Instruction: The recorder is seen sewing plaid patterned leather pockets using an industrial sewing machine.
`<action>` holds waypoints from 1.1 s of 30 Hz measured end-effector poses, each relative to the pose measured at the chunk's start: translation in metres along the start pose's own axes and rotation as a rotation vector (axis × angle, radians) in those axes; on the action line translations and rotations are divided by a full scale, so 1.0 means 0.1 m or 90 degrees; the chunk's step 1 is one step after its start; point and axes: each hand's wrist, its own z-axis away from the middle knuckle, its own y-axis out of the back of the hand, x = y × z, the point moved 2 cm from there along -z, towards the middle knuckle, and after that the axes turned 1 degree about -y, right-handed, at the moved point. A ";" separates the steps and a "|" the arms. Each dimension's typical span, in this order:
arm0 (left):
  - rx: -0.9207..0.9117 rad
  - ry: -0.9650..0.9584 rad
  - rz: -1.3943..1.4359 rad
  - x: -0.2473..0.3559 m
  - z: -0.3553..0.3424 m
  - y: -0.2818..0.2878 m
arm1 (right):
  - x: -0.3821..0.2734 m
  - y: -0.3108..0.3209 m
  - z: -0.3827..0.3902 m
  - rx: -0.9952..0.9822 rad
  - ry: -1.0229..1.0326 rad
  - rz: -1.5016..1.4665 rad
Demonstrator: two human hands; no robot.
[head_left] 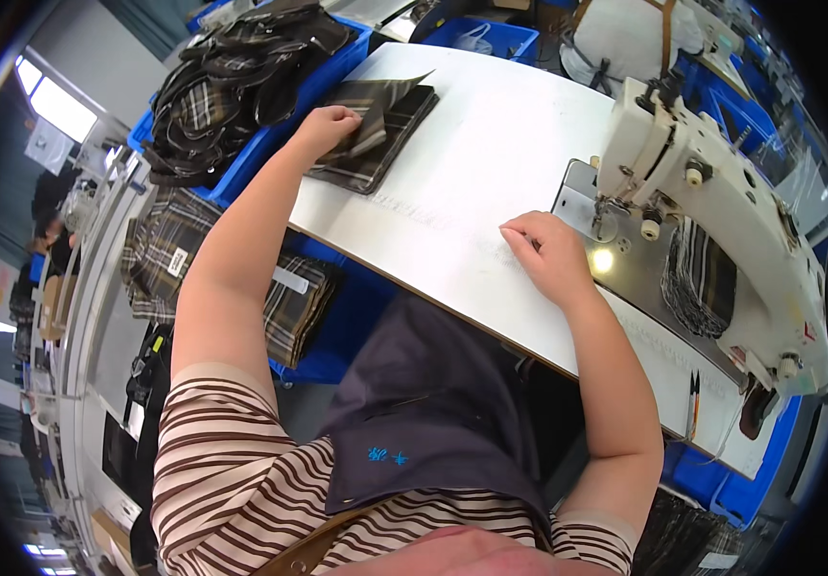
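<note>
Fingers of the left hand (330, 125) curl over the near edge of a stack of dark plaid fabric pieces (380, 130), pinching up the top layer, whose corner lifts toward the far side. The stack lies at the left end of a white worktable (491, 144), close to its edge. The left arm stretches out nearly straight from a striped sleeve (212, 442), crossing over the table's rim.

The right hand (550, 252) rests on the table with fingers loosely bent and palm down, grasping nothing, just in front of the metal bed of a white sewing machine (711, 192). The right forearm runs back from it with the elbow bent off the table's near edge. A folded plaid piece (700, 278) sits under the machine's arm, to the right of the needle area.

Beyond the left hand, a blue bin (323, 82) stands against the table's left end, heaped with dark curved plaid pieces (232, 77). Below the table's near-left edge, more plaid fabric (294, 298) lies in another blue bin, with a small pale rectangular label on top. Further left, a plaid garment (160, 245) with a small white tag lies on a grey surface. A dark apron (424, 403) covers the person's lap. Bright windows show at the far left of the room.
</note>
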 end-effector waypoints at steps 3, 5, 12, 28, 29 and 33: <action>0.033 -0.005 0.237 0.26 0.21 -0.15 | 0.03 0.15 0.06 0.001 -0.035 0.010; -0.098 -0.009 0.323 0.68 0.42 -0.35 | 0.01 0.16 0.09 0.104 -0.003 -0.071; -0.187 -0.426 -0.003 1.40 1.69 -1.69 | 0.04 0.17 0.08 0.287 0.104 -0.104; 0.432 -0.193 0.018 -0.69 2.42 -0.12 | 0.14 0.11 0.06 0.122 0.058 0.002; 0.454 -0.190 -0.076 -0.90 2.51 0.16 | 0.11 0.09 0.06 0.115 0.067 -0.004; 0.493 0.045 -0.369 -1.80 2.86 1.09 | 0.11 0.06 0.08 0.109 0.086 0.015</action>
